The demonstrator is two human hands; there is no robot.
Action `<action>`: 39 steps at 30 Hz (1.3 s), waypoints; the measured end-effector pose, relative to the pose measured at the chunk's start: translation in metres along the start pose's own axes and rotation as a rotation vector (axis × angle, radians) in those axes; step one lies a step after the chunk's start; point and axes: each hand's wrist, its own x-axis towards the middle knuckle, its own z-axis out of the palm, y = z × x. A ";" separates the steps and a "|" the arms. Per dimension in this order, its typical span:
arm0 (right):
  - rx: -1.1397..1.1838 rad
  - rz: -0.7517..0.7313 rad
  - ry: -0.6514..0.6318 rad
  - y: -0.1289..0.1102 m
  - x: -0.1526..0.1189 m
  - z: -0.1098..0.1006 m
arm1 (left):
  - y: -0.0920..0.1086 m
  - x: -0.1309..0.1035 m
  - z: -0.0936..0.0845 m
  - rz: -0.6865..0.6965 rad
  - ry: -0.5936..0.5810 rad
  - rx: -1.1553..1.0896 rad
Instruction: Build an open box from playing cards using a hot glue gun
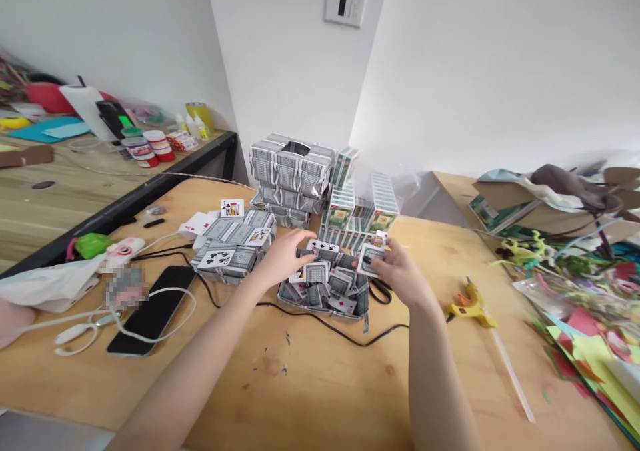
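My right hand (399, 272) is closed on playing cards (371, 259), with the thumb lying across a patterned back. My left hand (286, 259) is curved, thumb and index finger apart, with a gap between them. Just beyond its fingertips lies a spade card (323, 245). Below both hands stands an open box (320, 309) covered in grey card backs, with loose cards (341, 303) inside. To the left of my left hand is a card-covered block (233, 241) with several cards on top.
Behind stand a stacked card-covered structure (293, 171) and rows of card packs (384, 201). A yellow glue gun (473, 307) with its glue stick lies at right. A black cable (320, 319) crosses the table; a phone (153, 311) lies left. Coloured paper (593, 354) covers the right edge.
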 end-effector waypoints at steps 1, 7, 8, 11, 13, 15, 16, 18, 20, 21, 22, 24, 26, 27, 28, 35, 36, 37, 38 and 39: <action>0.008 0.011 -0.001 -0.001 0.000 0.001 | -0.002 0.005 0.004 0.014 -0.017 -0.004; -0.086 -0.003 0.036 -0.002 0.002 -0.002 | -0.003 0.025 0.020 -0.027 -0.216 0.217; -0.131 -0.011 0.038 -0.002 0.002 -0.003 | -0.001 0.025 0.019 -0.039 -0.213 0.263; -0.292 -0.046 0.079 -0.002 0.001 -0.005 | 0.005 0.015 0.011 -0.080 -0.206 0.356; -0.360 -0.079 0.153 -0.003 0.000 -0.006 | 0.008 0.004 0.005 -0.094 -0.222 0.398; -0.382 -0.076 0.204 -0.007 -0.002 -0.007 | 0.011 -0.009 0.000 -0.100 -0.231 0.421; -0.378 -0.060 0.210 -0.009 -0.003 -0.006 | 0.013 -0.014 -0.002 -0.082 -0.237 0.415; -0.330 -0.036 0.212 -0.014 -0.006 -0.005 | 0.015 -0.023 -0.005 -0.028 -0.269 0.393; -0.234 -0.049 0.223 -0.018 -0.008 -0.002 | 0.017 -0.029 -0.008 0.013 -0.335 0.378; -0.171 -0.062 0.231 -0.019 -0.009 -0.001 | 0.018 -0.031 -0.009 0.028 -0.375 0.363; -0.110 -0.069 0.233 -0.020 -0.009 -0.001 | 0.018 -0.032 -0.011 0.041 -0.415 0.342; -0.023 -0.061 0.222 -0.021 -0.009 0.000 | 0.018 -0.033 -0.015 0.049 -0.440 0.302; -0.001 -0.038 0.206 -0.021 -0.009 -0.002 | 0.017 -0.032 -0.018 0.027 -0.364 0.344; -0.020 -0.027 0.204 -0.020 -0.009 -0.002 | 0.015 -0.030 -0.019 0.027 -0.306 0.402; -0.050 -0.019 0.209 -0.020 -0.009 -0.003 | 0.014 -0.029 -0.019 0.049 -0.255 0.467; -0.060 -0.090 0.249 -0.015 -0.007 -0.004 | 0.003 -0.020 -0.012 0.464 -0.317 0.529; -0.067 -0.096 0.258 -0.014 -0.007 -0.004 | 0.002 -0.020 -0.011 0.497 -0.328 0.515; -0.089 -0.100 0.278 -0.014 -0.007 -0.005 | 0.001 -0.019 -0.010 0.524 -0.341 0.503; -0.119 -0.104 0.307 -0.014 -0.007 -0.005 | 0.001 -0.019 -0.009 0.541 -0.359 0.490; -0.147 -0.106 0.336 -0.013 -0.007 -0.005 | 0.001 -0.020 -0.009 0.549 -0.381 0.480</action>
